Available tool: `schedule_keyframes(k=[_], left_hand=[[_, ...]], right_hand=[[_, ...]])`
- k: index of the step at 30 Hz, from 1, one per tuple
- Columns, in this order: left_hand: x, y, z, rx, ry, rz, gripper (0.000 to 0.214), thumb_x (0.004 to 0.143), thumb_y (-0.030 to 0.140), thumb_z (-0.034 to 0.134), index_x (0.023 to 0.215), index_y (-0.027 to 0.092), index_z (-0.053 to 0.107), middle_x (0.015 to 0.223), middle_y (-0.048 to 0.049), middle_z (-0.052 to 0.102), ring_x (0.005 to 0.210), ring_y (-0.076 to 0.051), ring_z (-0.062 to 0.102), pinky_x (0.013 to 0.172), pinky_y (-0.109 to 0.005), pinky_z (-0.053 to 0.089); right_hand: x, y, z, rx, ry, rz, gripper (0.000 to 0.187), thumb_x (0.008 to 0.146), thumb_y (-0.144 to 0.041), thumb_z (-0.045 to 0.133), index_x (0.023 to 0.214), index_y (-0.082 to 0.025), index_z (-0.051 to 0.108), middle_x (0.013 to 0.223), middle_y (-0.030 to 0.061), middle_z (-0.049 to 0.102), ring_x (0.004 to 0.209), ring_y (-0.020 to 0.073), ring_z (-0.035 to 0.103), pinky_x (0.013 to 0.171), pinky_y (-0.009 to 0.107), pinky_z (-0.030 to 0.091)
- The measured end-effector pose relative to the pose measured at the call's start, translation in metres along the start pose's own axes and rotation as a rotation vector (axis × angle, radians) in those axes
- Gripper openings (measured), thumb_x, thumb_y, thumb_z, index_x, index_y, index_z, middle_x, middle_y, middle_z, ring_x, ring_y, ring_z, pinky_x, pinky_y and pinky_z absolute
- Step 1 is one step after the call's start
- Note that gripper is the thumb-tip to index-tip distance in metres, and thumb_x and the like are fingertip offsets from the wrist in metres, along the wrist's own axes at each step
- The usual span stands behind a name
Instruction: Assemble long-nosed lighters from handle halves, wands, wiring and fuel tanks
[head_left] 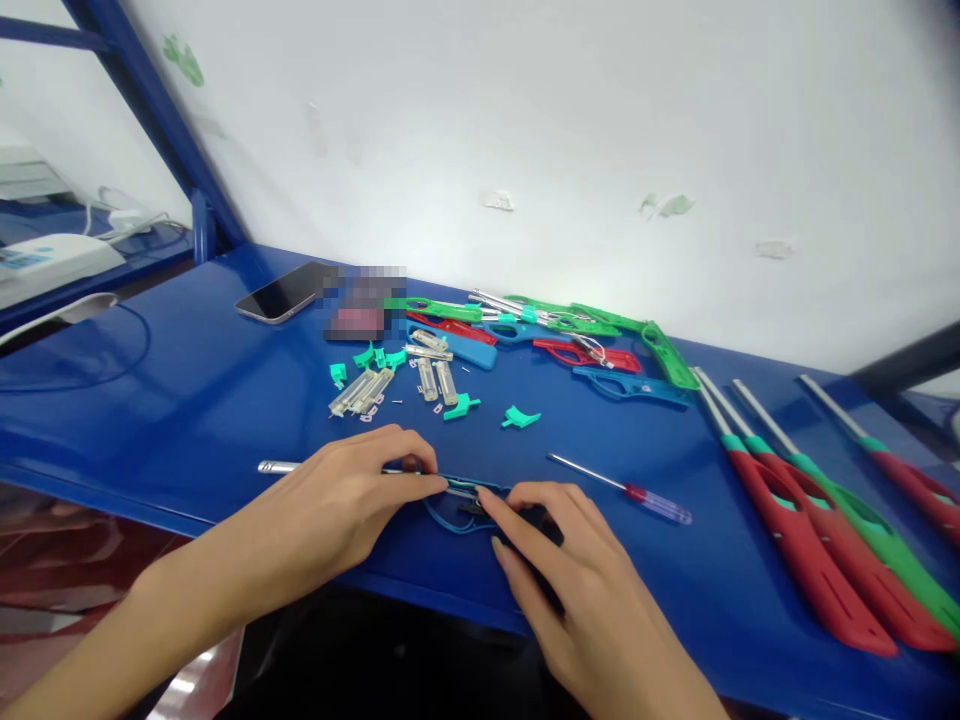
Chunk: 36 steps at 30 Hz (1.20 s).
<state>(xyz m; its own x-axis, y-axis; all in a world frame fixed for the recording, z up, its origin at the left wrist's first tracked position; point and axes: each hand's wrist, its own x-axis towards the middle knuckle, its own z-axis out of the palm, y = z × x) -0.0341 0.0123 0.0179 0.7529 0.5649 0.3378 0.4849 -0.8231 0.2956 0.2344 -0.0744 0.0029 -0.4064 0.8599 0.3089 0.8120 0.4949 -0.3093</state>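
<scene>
Left fingers: thumb and index finger drawn close together, pinching the blue lighter body at its tube end.
Right fingers: index fingertip on the blue lighter body, near its loop; thumb parted from the index finger, tip just below the loop; remaining fingers curled over the rear of the handle. Whether they grip any part cannot be told.
Blue lighter body: at the near edge of the counter, between the two hands, lying crosswise; rear portion hidden by the right hand.
Metal tube: extends from the blue lighter body, past the left hand, toward the left.
Screwdriver: beyond the right hand and to its right; red and translucent purple handle, shaft pointing left.
Green triggers: two lie singly beyond the hands; others are grouped farther left.
Clear tanks: clustered beyond the left hand, tiny loose parts beside them.
Handle shells: green, red and blue, piled near the wall; some carry metal tubes.
Long lighters: three red and one green at right, tubes directed away from the person; one red unit lies apart.
Smartphone: far left of the pile, screen dark, beside a pixelated item.
</scene>
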Motion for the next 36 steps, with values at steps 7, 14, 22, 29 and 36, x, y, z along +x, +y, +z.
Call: schedule_keyframes(k=[7, 14, 22, 29, 36], left_hand=[[-0.006, -0.001, 0.012, -0.034, -0.004, -0.085, 0.046, 0.1, -0.001, 0.045, 0.126, 0.024, 0.073, 0.127, -0.0078, 0.071, 0.112, -0.02, 0.072, 0.101, -0.031, 0.062], [-0.009, 0.005, 0.014, 0.038, -0.005, -0.07, 0.063, 0.089, -0.011, 0.041, 0.134, 0.027, 0.066, 0.129, -0.0065, 0.069, 0.116, -0.022, 0.07, 0.108, -0.038, 0.06], [-0.006, 0.012, 0.009, 0.079, -0.04, -0.023, 0.058, 0.093, -0.009, 0.042, 0.135, 0.024, 0.063, 0.128, -0.0076, 0.07, 0.113, -0.025, 0.07, 0.102, -0.043, 0.062], [-0.007, 0.009, -0.012, 0.093, 0.034, -0.078, 0.036, 0.112, 0.013, 0.045, 0.131, 0.028, 0.07, 0.129, -0.0051, 0.074, 0.118, -0.024, 0.072, 0.104, -0.039, 0.058], [-0.014, -0.005, -0.028, 0.117, -0.019, -0.171, 0.028, 0.116, 0.044, 0.054, 0.127, 0.033, 0.077, 0.129, -0.0022, 0.077, 0.115, -0.025, 0.074, 0.104, -0.039, 0.057]], right_hand=[[0.002, 0.0, 0.001, -0.015, 0.019, 0.0, 0.044, 0.111, -0.019, 0.05, 0.153, -0.023, 0.063, 0.124, 0.0127, 0.073, 0.111, 0.0284, 0.075, 0.091, 0.047, 0.07], [0.003, 0.002, 0.004, -0.02, 0.079, -0.007, 0.043, 0.11, -0.019, 0.052, 0.149, -0.025, 0.067, 0.119, 0.0103, 0.075, 0.106, 0.0277, 0.077, 0.086, 0.045, 0.071], [0.001, 0.003, 0.005, 0.016, 0.087, 0.014, 0.042, 0.108, -0.017, 0.055, 0.147, -0.026, 0.069, 0.121, 0.0089, 0.077, 0.106, 0.0258, 0.077, 0.091, 0.044, 0.072], [0.0, 0.007, 0.005, 0.031, 0.141, -0.016, 0.04, 0.112, -0.019, 0.051, 0.148, -0.027, 0.067, 0.119, 0.0086, 0.078, 0.105, 0.0244, 0.079, 0.089, 0.042, 0.071], [-0.001, 0.01, 0.007, 0.041, 0.139, -0.04, 0.037, 0.112, -0.02, 0.053, 0.144, -0.027, 0.07, 0.118, 0.009, 0.077, 0.102, 0.0241, 0.078, 0.085, 0.039, 0.07]])
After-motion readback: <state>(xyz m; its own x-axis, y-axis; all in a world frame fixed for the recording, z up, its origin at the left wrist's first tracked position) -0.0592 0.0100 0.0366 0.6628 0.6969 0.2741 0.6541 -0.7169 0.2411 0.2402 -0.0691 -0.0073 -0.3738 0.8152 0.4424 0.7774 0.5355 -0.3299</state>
